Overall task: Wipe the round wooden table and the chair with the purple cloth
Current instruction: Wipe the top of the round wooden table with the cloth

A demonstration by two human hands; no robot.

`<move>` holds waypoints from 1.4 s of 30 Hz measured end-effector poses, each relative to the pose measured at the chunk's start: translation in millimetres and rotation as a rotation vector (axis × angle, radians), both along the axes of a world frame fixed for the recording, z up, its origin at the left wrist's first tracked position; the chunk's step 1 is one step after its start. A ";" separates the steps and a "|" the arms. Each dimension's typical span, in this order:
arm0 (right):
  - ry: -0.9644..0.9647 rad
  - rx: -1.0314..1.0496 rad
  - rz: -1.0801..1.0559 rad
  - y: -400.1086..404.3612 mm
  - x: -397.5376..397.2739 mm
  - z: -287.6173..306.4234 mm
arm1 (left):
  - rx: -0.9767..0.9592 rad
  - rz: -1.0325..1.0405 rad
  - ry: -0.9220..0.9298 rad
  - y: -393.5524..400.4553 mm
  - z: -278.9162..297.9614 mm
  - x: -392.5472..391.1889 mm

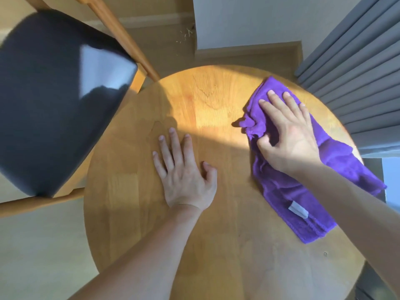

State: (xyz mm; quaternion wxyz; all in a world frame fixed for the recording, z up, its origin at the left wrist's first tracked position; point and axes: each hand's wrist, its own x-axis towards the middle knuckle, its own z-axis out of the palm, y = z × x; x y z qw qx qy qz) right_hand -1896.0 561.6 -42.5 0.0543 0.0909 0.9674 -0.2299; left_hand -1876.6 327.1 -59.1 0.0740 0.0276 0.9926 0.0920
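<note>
I see round wooden worktop (pixel 216 245) filling centre frame | chair (pixel 54 100) upper left | purple cloth (pixel 287 198) right of centre, my right hand (pixel 287 135) pressing it, thumb pinching a fold | left hand (pixel 186 169) flat, holding nothing

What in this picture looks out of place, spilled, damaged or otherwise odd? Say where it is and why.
Pale bits of debris lie scattered on the floor by the wall corner, beyond the round wooden table. The purple cloth overhangs the table's right edge. Nothing looks spilled or damaged.
</note>
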 end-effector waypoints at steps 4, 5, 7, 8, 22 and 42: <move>0.048 0.059 -0.311 -34.1 -37.0 -0.5 | -0.024 -0.077 -0.014 -1.4 -2.5 -1.1; 0.040 0.069 -0.366 -47.0 -44.0 -0.9 | -0.025 -0.083 -0.015 -1.4 -2.5 -1.1; 0.013 0.081 -0.399 -68.6 -50.2 -2.6 | -0.021 -0.073 -0.014 -0.9 -2.2 -0.3; 0.007 0.085 -0.371 -75.7 -49.3 -4.0 | -0.018 -0.066 -0.011 -0.5 -1.9 0.2; 0.116 -0.031 -0.215 -11.1 -13.1 1.4 | -0.027 -0.062 -0.034 1.1 1.4 -0.4; -0.023 -0.040 0.059 0.6 -3.3 9.2 | -0.015 -0.064 -0.006 1.0 2.8 -1.2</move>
